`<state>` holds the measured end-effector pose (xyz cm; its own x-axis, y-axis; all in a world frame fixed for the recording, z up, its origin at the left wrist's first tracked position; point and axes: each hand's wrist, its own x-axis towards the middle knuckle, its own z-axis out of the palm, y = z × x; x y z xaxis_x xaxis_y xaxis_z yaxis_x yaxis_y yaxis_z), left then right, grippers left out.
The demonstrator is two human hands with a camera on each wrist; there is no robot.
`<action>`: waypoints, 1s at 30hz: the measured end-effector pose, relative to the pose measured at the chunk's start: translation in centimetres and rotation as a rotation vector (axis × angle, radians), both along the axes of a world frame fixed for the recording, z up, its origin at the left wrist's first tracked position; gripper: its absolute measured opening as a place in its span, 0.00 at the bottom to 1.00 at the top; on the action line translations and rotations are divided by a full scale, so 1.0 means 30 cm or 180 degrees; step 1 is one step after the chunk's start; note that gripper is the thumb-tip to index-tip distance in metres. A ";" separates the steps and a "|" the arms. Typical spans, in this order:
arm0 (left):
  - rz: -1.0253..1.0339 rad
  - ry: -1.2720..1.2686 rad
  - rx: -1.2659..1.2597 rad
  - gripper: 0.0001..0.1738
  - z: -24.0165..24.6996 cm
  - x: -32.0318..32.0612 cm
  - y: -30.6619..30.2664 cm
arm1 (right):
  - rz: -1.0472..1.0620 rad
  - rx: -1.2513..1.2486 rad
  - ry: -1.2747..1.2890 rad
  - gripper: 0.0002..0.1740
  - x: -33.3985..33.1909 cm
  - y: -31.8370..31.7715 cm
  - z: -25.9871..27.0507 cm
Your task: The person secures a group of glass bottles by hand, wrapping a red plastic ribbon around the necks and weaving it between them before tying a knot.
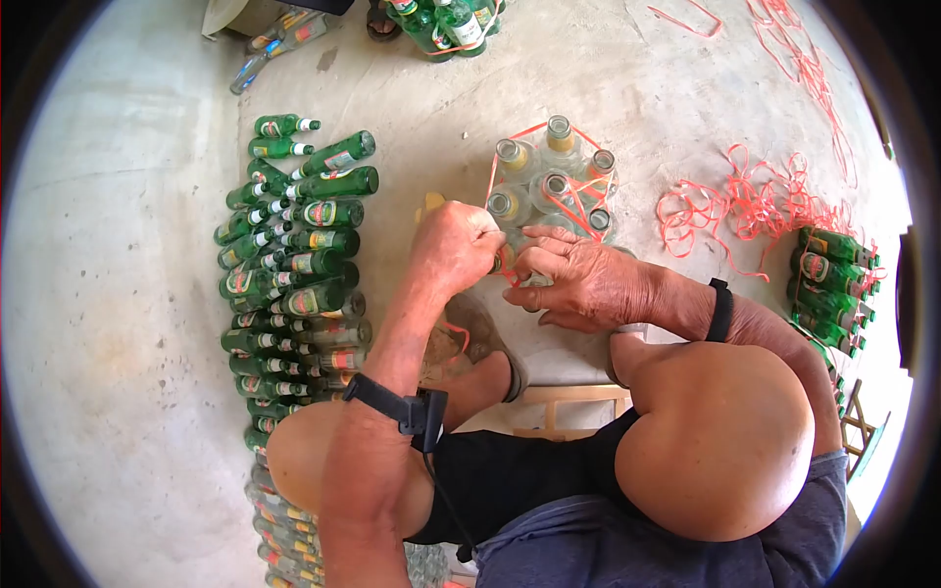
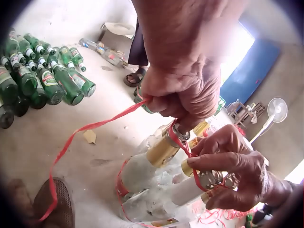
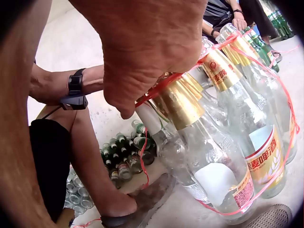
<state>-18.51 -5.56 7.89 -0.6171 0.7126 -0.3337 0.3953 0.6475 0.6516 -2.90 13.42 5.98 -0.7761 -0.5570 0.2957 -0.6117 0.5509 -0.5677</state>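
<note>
A cluster of clear glass beer bottles (image 3: 221,156) with gold neck foil stands upright on the floor, encircled by red plastic twine (image 2: 71,137). My left hand (image 1: 453,245) is curled into a fist at the near side of the cluster and grips the twine. From that fist a loose tail runs down past a brown shoe (image 2: 59,204) in the left wrist view. My right hand (image 1: 588,279) is bent over the near bottle necks, thumb and forefinger pinching twine beside a neck. In the right wrist view its fingertips are hidden behind the hand itself.
Rows of green bottles (image 1: 328,214) lie along the left. Tied green bundles stand at the top (image 1: 446,27) and right (image 1: 828,269). Tangled red twine (image 1: 735,211) spreads on the floor to the right. Another person (image 3: 240,21) sits beyond the bottles; a white fan (image 2: 277,109) stands farther back.
</note>
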 end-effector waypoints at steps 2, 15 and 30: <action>-0.0048 0.0150 0.0160 0.07 -0.009 -0.001 -0.006 | -0.0004 0.0007 -0.0023 0.31 -0.001 0.001 -0.008; 0.0190 0.0288 0.0630 0.08 -0.020 0.009 -0.055 | -0.0022 0.0057 -0.0169 0.35 0.004 0.003 0.017; 0.0404 -0.0095 0.0422 0.08 0.033 -0.006 -0.097 | -0.0008 -0.0002 -0.0222 0.37 0.002 0.006 0.018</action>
<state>-18.70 -8.47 8.89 -0.6960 0.6687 -0.2615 0.2951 0.5985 0.7448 -2.85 13.61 6.50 -0.7963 -0.5548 0.2412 -0.5692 0.5521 -0.6093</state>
